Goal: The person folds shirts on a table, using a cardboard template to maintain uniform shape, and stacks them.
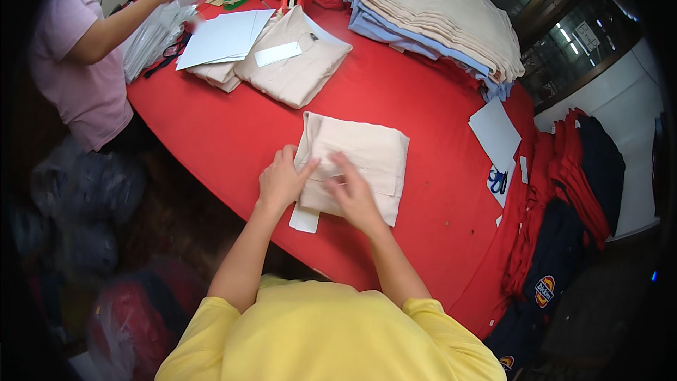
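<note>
I press my left hand (281, 182) and right hand (355, 196), fingers flat and spread, gripping nothing, on the folded beige garment (367, 159) lying on the red table (233, 134); I'd smooth outward, keeping edges square.

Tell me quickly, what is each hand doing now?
Left hand: open, flat on the beige garment.
Right hand: open, pressing the same garment.

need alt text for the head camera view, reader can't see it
A person in a yellow shirt presses both bare hands, left hand and right hand, flat on a folded beige cloth garment on a red-covered table. Further back lie more folded beige garments, white card sheets and a tall stack of beige and blue fabric; a co-worker in pink handles clear plastic bags.
</note>
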{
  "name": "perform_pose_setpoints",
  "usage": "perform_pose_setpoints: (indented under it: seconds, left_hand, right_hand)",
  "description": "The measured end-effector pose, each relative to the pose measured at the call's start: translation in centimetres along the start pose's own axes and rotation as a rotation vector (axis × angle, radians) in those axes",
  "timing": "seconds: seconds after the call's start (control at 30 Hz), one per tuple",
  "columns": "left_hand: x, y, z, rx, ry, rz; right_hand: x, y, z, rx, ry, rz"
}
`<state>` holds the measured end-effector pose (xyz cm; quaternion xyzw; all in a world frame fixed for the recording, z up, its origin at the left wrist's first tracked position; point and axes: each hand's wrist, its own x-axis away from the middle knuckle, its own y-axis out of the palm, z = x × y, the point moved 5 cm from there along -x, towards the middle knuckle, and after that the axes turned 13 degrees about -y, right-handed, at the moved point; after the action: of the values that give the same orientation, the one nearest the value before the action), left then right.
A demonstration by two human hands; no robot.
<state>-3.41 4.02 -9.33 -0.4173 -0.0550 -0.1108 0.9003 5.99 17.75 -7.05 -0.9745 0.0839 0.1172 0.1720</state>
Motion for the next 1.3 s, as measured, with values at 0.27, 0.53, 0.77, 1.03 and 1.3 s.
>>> perform_pose_setpoints:
  seconds: [0.27, 0.53, 0.77, 1.03, 1.3]
  left_hand:
    - [1.8, 1.4, 1.0, -0.269, 0.121, -0.018]
    - [10.9, 7.9, -0.5, 0.369, -0.021, -0.522]
    - [15.3, 13.8, 1.2, 0.620, -0.042, -0.834]
    - [12.3, 7.8, 1.2, 0.464, 0.175, -0.227]
    - [6.3, 9.4, -1.9, 0.440, -0.020, -0.459]
  right_hand:
    - [0.9, -6.8, 7.7, 0.960, 0.243, 0.156]
    - [-4.8, -10.3, 6.7, 0.673, 0.135, -0.147]
    - [-4.4, -6.5, 5.6, 1.078, -0.023, -0.257]
    - [-2.4, -8.2, 6.4, 0.868, -0.163, 0.098]
    - [16.0, -15.5, 6.0, 0.450, 0.230, 0.505]
